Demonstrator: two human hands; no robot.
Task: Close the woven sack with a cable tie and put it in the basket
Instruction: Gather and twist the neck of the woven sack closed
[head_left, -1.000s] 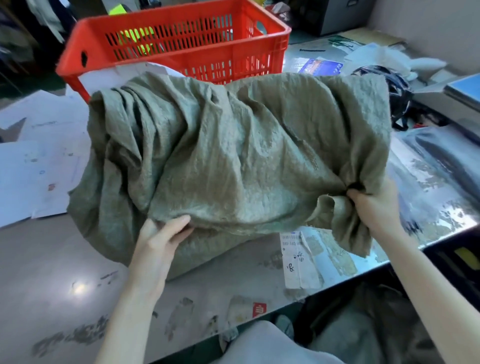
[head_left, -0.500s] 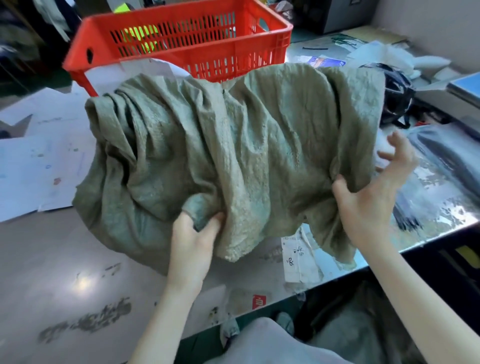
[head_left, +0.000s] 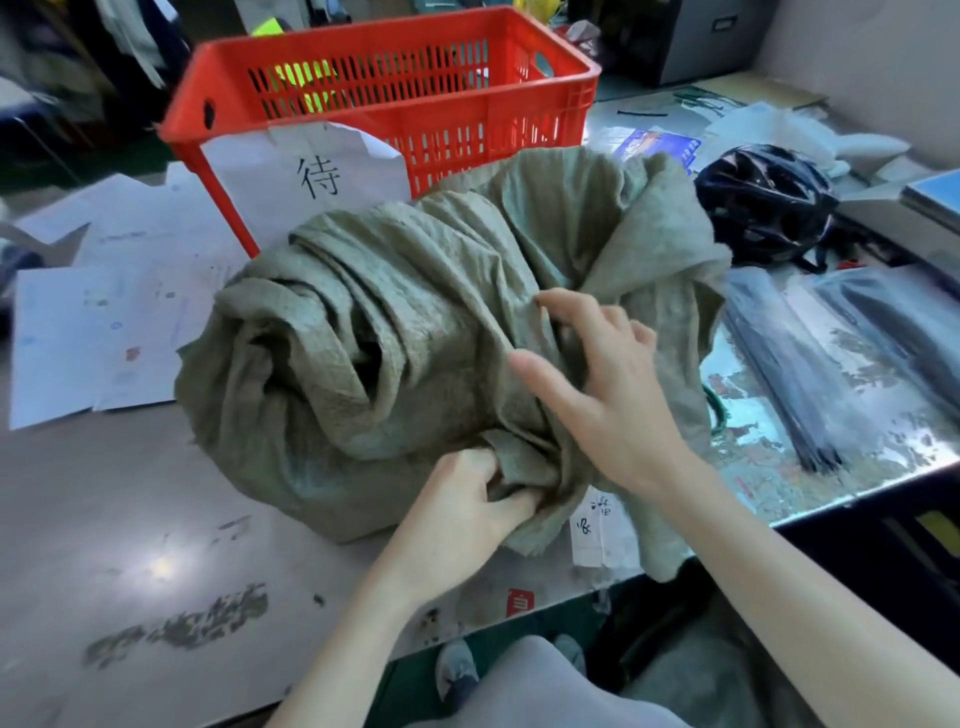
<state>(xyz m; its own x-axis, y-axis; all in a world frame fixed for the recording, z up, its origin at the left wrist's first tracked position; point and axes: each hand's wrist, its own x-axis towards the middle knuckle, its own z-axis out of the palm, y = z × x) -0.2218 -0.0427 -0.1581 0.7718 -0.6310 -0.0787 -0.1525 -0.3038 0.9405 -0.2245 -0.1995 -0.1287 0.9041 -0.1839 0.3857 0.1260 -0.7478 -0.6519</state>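
Gripping a bunched fold of a grey-green woven sack (head_left: 395, 332), a person's left hand (head_left: 467, 499) is closed tight on the cloth at the sack's near edge, fingers curled into the gathered material. The right hand (head_left: 608, 395) lies open over the sack's crumpled mouth end, fingers spread and resting on the coarse weave without clasping it. The sack sits slumped on a scuffed, glossy grey table (head_left: 130, 519), its fabric deeply creased and rolled into thick folds at the left end, with a loose flap hanging over the table's front edge. Just behind the sack stands a red plastic basket (head_left: 395, 67), rectangular with slotted sides and a smooth thick rim; a torn white paper sign (head_left: 311, 176) with a black handwritten character is stuck to its front. To the right, bundles of long black cable ties (head_left: 789, 374) lie in clear, shiny plastic bags on the tabletop. A black glossy helmet (head_left: 763, 202) with vent openings rests beyond them. Loose white sheets of paper (head_left: 104, 322) are spread flat across the table at the left. A small white slip with handwriting (head_left: 597, 525) lies under the sack's hanging flap.
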